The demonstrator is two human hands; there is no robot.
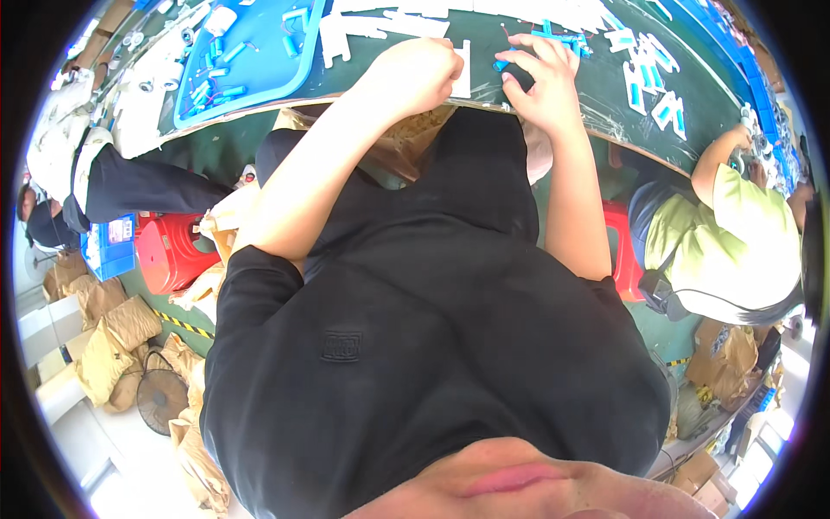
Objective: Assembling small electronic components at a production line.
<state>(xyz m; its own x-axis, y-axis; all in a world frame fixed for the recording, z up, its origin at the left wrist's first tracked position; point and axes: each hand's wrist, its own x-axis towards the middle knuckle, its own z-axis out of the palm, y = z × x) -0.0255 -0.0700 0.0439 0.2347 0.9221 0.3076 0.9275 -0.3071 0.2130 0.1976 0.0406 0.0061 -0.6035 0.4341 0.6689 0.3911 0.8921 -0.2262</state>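
Note:
My left hand (421, 76) is closed at the table's near edge, its curled fingers against a flat white plastic piece (463, 71). The fingertips are partly hidden, but they appear to grip that piece's left side. To the right, my right hand (546, 80) has its fingers spread and its thumb apart. A blue cylindrical battery cell (502, 64) lies by its index fingertip, partly covered. More blue cells with thin wires (571, 41) lie just beyond that hand.
A blue tray (252, 102) with several wired blue cells stands at left. White plastic pieces (354, 33) lie beyond my left hand; others holding blue cells (644, 76) lie at right. Co-workers sit on both sides, the right one in a yellow-green shirt (731, 246). Red stools (164, 255) stand beneath.

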